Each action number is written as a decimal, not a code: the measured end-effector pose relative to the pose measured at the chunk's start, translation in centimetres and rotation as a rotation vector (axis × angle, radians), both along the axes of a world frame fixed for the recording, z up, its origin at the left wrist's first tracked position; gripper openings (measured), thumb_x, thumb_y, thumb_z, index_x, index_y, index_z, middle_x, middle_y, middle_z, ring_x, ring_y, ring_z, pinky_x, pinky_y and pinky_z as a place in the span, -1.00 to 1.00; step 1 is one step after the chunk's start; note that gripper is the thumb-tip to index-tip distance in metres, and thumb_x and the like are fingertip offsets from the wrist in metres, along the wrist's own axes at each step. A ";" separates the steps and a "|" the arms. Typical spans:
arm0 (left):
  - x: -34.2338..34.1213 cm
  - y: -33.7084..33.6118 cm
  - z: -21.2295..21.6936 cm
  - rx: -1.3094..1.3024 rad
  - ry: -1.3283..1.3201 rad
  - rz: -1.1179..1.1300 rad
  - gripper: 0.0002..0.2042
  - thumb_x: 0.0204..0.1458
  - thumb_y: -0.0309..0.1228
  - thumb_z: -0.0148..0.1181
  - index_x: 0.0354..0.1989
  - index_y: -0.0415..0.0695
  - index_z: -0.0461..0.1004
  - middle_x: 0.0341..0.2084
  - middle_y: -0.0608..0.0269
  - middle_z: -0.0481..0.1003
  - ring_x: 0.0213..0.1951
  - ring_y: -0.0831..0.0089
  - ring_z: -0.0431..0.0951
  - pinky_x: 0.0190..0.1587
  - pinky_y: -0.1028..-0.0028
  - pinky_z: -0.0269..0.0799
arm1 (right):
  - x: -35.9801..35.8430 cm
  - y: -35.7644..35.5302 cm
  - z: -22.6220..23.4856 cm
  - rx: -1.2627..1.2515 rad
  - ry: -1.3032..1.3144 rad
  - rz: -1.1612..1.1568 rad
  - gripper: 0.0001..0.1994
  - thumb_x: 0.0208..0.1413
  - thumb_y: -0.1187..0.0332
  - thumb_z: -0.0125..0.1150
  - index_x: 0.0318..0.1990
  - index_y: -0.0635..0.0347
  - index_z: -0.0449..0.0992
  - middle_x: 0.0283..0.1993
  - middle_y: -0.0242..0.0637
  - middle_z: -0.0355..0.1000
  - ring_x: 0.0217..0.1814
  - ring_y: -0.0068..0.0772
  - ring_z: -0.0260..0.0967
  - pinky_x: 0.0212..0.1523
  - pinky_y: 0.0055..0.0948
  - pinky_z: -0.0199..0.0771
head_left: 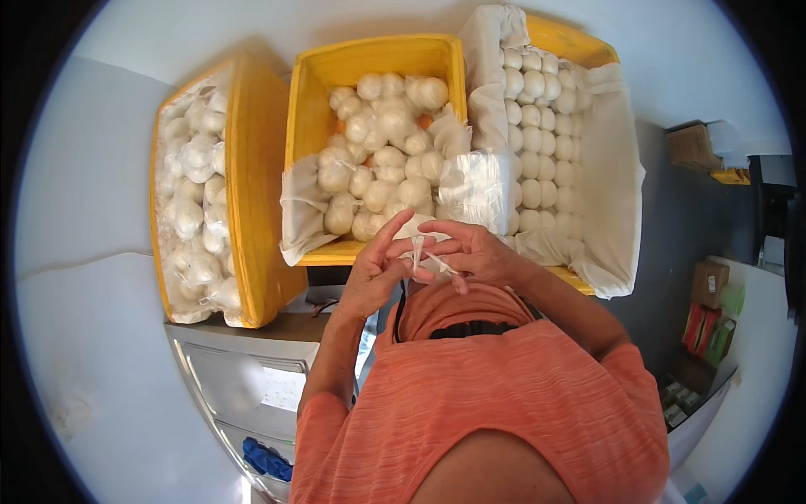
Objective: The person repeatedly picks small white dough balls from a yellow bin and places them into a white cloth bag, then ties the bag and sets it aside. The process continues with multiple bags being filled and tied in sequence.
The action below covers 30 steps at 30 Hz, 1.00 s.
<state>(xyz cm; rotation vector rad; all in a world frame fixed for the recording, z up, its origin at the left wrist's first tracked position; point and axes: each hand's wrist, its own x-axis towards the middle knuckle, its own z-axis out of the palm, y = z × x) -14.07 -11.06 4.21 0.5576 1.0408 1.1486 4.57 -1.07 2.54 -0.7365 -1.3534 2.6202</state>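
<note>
Crates (378, 44), yellow, 3 in number, with the middle crate as reference.

Middle crate: white cloth (300, 210) over its near side; many white balls (388, 122) in clear wrapping, heaped, exact count not possible; a few orange patches showing between them.

Left crate (262, 193), beside the middle crate on its left: full of wrapped white balls (198, 157), overlapping, uncountable.

Right crate (567, 40), just right of the middle crate: white cloth lining (609, 185); bare white balls (531, 139) packed in rows, about 7 from far to near, the full count hidden toward the near end.

Flat clear bags (477, 186), 1 pile, at the right near corner of the middle crate; number of sheets cannot be told.

Hands, 2, both at the near edge of the middle crate, close together. Left hand (382, 262): half open, index finger raised, remaining fingers curled and closed on an upright white strip (417, 252). Right hand (480, 252): half curled, index finger reaching toward the left hand, lower fingers closed on a slanting white strip (442, 264). Strips, 2 ends of thin plastic. Pale bag (413, 225), 1, behind the fingers at that same near edge, contents mostly hidden.
</note>
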 end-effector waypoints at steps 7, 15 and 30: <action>0.0 0.2 -2.2 -0.051 0.342 -0.170 -0.32 -0.11 -0.72 0.11 0.26 -0.13 0.09 -0.30 0.25 0.49 -0.29 0.57 0.52 -0.25 0.61 0.42 | -0.4 -1.7 -2.8 -0.361 0.074 -0.140 -0.37 -0.06 0.53 0.20 0.21 0.29 0.12 -0.12 -0.17 0.44 -0.50 -0.61 0.36 -0.41 -0.63 0.38; -2.4 8.6 -0.3 0.263 0.859 0.083 -0.62 -0.20 -0.58 0.30 -0.13 -0.17 0.44 -0.60 0.49 0.36 -0.49 0.72 0.35 -0.34 0.67 0.34 | -5.0 8.8 -0.4 0.323 0.116 -0.259 -0.68 -0.11 0.55 0.24 -0.14 0.32 0.37 -0.42 -0.44 0.44 -0.34 -0.71 0.33 -0.25 -0.67 0.31; -2.1 6.7 -10.8 -0.026 0.587 -0.133 -0.58 0.00 -0.44 0.21 0.05 -0.26 0.33 -0.12 0.17 0.44 -0.05 0.43 0.44 -0.09 0.51 0.41 | 4.6 2.1 11.1 0.398 0.881 -0.008 -0.70 0.03 0.46 0.21 -0.04 0.26 0.44 -0.09 -0.15 0.41 -0.18 -0.33 0.40 -0.14 -0.42 0.42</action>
